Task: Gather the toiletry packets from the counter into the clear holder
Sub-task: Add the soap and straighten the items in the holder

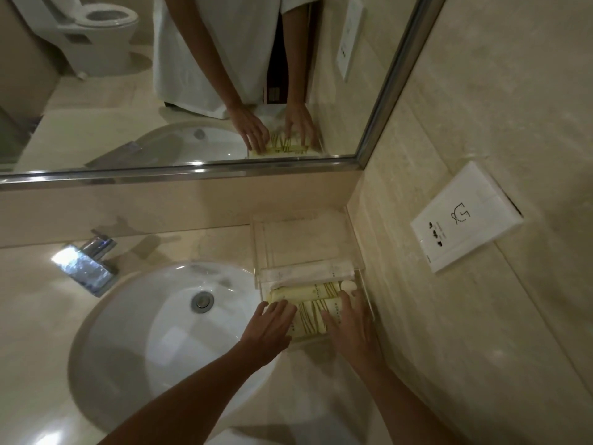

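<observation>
Holder [364,285]: clear, sits on the counter [224,248] at its back right corner, against the side wall and close to the back wall; front part filled, rear part shows only bare counter through it
Packets [313,317]: pale yellow with thin gold lines, lying flat and side by side in the holder's front part; long axes run left to right; exact count cannot be told, hands cover part of them
White packet [301,272]: long, pale, lies crosswise just behind the yellow ones, inside the holder
Left hand [268,329]: open, palm down, fingers [282,308] spread and resting on the left ends of the packets at the holder's left wall; grasps nothing
Right hand [351,329]: open, palm down, flat on the right half of the packets; fingers [346,300] reach toward the back row; grasps nothing
Forearms: both bare, enter from the bottom edge, left one passing over the basin
Basin [138,332]: white, round, set in the counter just left of the holder; metal drain [202,300] at centre
Tap [86,264]: chrome, at the counter's back edge, behind the basin on the left
Mirror [378,110]: metal-framed, above the back wall; shows both hands on the packets, a white garment and a toilet
Socket plate [465,216]: white, on the right wall, above the counter
</observation>
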Demonstrator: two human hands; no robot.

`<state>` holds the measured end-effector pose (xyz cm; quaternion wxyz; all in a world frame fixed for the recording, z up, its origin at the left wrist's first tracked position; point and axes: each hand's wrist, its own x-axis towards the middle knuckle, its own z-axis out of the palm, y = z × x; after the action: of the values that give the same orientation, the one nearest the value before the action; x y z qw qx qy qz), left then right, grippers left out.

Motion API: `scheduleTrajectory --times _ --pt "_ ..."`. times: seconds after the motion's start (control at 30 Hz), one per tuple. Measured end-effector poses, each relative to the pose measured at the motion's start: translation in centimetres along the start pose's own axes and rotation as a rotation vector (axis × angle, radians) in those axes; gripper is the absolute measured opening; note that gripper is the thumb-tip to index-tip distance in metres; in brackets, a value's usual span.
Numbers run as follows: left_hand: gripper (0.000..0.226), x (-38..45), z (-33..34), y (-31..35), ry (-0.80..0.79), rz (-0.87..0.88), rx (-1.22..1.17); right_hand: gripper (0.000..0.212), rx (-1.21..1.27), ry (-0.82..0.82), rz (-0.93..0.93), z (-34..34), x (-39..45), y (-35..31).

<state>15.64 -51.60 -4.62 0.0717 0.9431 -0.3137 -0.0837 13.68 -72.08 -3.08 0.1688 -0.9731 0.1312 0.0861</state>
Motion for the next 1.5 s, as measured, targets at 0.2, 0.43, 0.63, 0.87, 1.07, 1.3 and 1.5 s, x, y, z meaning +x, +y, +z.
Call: scheduleTrajectory --times 0.2,0.43,0.63,0.87,1.07,1.3,1.5 --pt "0.067 -0.2 0.1 0.1 0.001 0.011 0.005 0.069 0.005 -0.030 -0.001 0.2 0.2 0.2" --pt "0.063 -0.3 -0.3 0.3 0.046 -0.084 0.063 0.058 -0.205 0.121 -0.183 -0.3 -0.1 -0.5" --pt "0.062 1.1 0.3 1.1 -0.022 -0.163 0.050 0.058 -0.186 -0.028 -0.352 0.9 1.8 -1.1" --pt "0.065 1.6 1.7 0.3 -0.058 -0.183 0.040 0.061 -0.165 -0.049 -0.273 1.3 2.9 -1.0" --pt "0.065 0.3 1.5 0.2 -0.012 -0.290 -0.003 0.059 -0.171 -0.009 -0.247 0.6 3.2 -1.2" --pt "0.055 -1.0 2.7 1.7 -0.068 -0.098 0.018 0.054 -0.250 -0.092 -0.475 3.3 0.2 0.2" --pt "0.059 -1.3 2.4 1.4 -0.056 -0.099 -0.005 0.053 -0.158 -0.029 -0.416 2.2 -0.2 0.8"
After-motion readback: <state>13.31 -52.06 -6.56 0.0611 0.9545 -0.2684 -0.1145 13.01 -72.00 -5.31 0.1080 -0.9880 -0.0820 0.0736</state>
